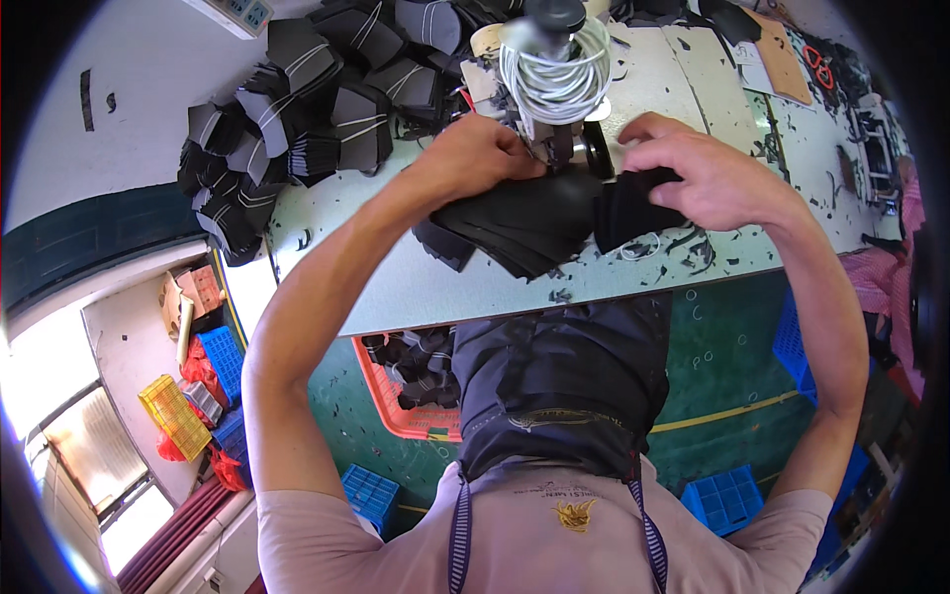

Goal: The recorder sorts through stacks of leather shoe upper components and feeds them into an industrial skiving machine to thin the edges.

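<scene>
L hand (490,153) is at the far L edge of the black pieces (534,223), fingers bent down next to the machine (559,144); can't tell if they're pinching. R hand (698,178) has its thumb & fingers closed on a black piece (621,213) just R of them. All of it lies on the pale tabletop (396,297), w/ the coiled cable (554,74) above.

Writing: small dark lettering plus a gold emblem (574,514) on the shirt (554,554) (too small to read properly), more text on the dark apron (564,386), & handwriting on a white sheet (754,67) at far R, beside brown card (782,59). Pale marks on the green floor (732,396), R side.

Far L: tied bundles (307,99) of dark pieces, piled up. Near side, below the table edge: orange crate (396,426) w/ dark pieces inside.
</scene>
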Demonstrator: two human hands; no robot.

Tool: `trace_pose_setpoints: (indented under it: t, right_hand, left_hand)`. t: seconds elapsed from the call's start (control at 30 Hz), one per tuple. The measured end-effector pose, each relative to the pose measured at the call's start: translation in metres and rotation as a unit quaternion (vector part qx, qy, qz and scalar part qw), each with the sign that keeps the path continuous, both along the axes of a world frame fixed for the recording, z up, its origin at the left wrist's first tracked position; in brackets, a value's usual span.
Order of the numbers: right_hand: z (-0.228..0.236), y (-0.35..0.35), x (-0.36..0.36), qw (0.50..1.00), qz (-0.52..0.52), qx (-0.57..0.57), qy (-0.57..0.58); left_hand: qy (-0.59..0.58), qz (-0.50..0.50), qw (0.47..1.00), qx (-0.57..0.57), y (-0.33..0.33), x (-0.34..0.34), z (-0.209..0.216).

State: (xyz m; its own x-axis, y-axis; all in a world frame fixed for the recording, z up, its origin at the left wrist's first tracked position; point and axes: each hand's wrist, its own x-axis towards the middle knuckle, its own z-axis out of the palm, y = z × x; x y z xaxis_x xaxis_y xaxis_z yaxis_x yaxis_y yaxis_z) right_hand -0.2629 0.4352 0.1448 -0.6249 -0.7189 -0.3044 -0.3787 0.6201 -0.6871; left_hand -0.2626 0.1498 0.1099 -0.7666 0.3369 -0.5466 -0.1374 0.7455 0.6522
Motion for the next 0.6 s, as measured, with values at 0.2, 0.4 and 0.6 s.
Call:
trace_pose_setpoints:
  t: [0.2, 0.4, 0.6]
  right_hand:
    - [-0.011, -0.013, 0.005, 0.989, -0.075, 0.076, 0.107]
    - [0.010, 0.001, -0.006, 0.994, -0.059, 0.089, -0.011]
    - [-0.012, -0.010, -0.004, 1.000, -0.010, 0.007, 0.019]
  left_hand:
    - [-0.030, -0.034, 0.994, 0.102, -0.009, 0.010, 0.004]
    - [-0.053, 0.061, 0.997, 0.000, -0.016, 0.015, 0.000]
    - [-0.025, -0.021, 0.999, 0.017, 0.004, 0.001, 0.013]
